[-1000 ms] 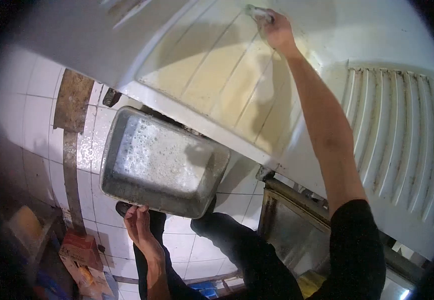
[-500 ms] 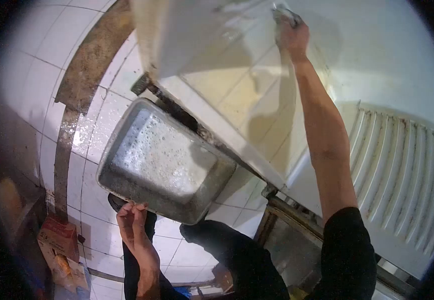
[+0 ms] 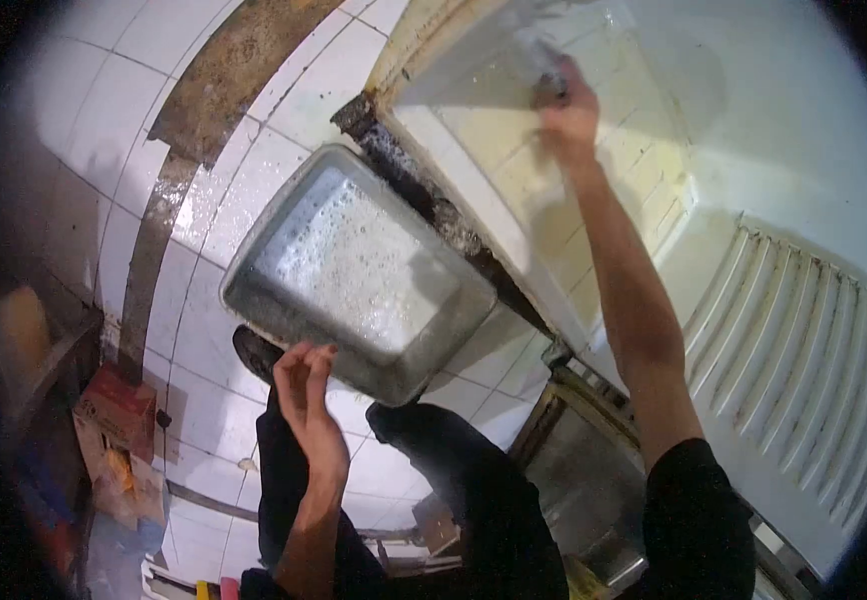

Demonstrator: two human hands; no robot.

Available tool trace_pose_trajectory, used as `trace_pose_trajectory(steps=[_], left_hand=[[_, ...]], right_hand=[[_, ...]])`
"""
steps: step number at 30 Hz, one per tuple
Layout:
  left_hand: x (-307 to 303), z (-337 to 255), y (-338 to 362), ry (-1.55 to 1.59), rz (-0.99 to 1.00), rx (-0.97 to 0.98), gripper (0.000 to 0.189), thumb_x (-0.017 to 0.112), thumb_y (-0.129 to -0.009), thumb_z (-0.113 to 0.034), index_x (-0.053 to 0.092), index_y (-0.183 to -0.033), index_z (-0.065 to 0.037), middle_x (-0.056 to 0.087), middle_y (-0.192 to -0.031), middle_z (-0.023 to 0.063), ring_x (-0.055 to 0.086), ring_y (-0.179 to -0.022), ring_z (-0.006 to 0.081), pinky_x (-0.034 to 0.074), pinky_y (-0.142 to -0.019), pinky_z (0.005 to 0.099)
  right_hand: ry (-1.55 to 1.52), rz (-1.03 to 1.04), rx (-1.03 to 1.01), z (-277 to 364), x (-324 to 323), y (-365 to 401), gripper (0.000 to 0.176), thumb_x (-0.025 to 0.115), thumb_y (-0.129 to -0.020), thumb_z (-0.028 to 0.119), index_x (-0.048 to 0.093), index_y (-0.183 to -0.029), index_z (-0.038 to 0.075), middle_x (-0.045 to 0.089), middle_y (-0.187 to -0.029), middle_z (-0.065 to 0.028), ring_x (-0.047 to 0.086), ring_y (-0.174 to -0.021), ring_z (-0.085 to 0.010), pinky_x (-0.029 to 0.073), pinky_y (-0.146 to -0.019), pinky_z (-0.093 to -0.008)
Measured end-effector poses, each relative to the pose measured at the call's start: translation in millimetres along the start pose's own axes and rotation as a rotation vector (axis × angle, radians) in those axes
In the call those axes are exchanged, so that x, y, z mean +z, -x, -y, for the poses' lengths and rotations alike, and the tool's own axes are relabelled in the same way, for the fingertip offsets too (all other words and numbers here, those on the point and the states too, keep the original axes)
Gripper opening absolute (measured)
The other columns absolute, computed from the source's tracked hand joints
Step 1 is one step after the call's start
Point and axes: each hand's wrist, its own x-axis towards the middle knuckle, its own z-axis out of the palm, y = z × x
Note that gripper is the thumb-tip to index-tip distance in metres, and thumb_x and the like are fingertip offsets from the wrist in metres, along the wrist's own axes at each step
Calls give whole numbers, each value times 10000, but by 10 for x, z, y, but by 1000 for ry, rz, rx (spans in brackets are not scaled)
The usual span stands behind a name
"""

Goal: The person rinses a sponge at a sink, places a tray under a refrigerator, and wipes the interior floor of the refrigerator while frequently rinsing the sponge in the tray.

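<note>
A small dark pad (image 3: 551,90) is pressed against a large white panel (image 3: 489,135) in the upper middle of the frame. The pad is gripped by the right hand (image 3: 569,118), whose fingers are closed over it; the hand is blurred, so the grip cannot be told more exactly. The panel is yellowed and crossed by thin grooves. Right of it, a section of dirty white ribs (image 3: 804,340) is seen at the right of the frame.

Left of the panel and below it, a metal tray (image 3: 237,292) filled with foamy water is set on the white tiled floor (image 3: 84,90), close against the panel's grimy lower edge.

The left hand (image 3: 312,405) is raised just below the tray's near rim, fingers stretched out and together, with nothing held in it. Whether the fingertips touch the rim cannot be told.

Dark trousers (image 3: 474,500) are seen at the bottom middle, a black sleeve (image 3: 699,520) at the lower right, and a reddish cardboard box (image 3: 114,420) at the lower left.
</note>
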Motion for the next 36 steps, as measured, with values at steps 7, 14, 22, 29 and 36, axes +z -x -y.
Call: trace_pose_trajectory(steps=[7, 14, 22, 29, 36], left_hand=[[18, 685, 152, 22, -63, 33, 241, 513, -995, -193, 470, -1163, -24, 571, -1114, 98, 532, -1094, 183, 368, -1016, 342], [-29, 805, 79, -119, -65, 51, 270, 497, -1004, -222, 462, -1174, -15, 528, -1191, 109, 510, -1134, 208, 340, -1041, 366], [-93, 794, 56, -140, -5, 47, 308, 512, -995, -262, 460, -1168, -12, 547, -1145, 127, 506, -1113, 199, 330, -1040, 363], [109, 902, 74, -55, 8, 34, 301, 498, -999, -259, 459, -1150, -2, 543, -1121, 119, 487, -1119, 203, 299, -1047, 356], [45, 982, 37, -34, -33, 37, 289, 499, -998, -254, 459, -1146, -9, 548, -1133, 137, 490, -1139, 207, 309, -1065, 374]], right_hand=[[-259, 427, 376, 1310, -227, 757, 475, 553, -879, 25, 594, -1272, 289, 567, -1312, -130, 629, -1018, -311, 504, -914, -384], [2, 280, -153, 879, -595, 1383, 421, 544, -799, -7, 602, -1191, 138, 598, -1175, -149, 587, -1002, -353, 458, -916, -459], [450, -332, 527, -669, -1151, 1699, 425, 523, -884, 115, 518, -1302, 42, 664, -1060, -212, 627, -961, -403, 486, -834, -460], [205, -70, 254, 973, -652, 2248, 384, 521, -906, 129, 514, -1287, 89, 646, -1020, -224, 626, -935, -433, 478, -873, -509], [97, -135, 571, 73, -1209, 1639, 370, 503, -894, 88, 528, -1262, 56, 657, -1063, -192, 622, -1020, -383, 487, -895, -424]])
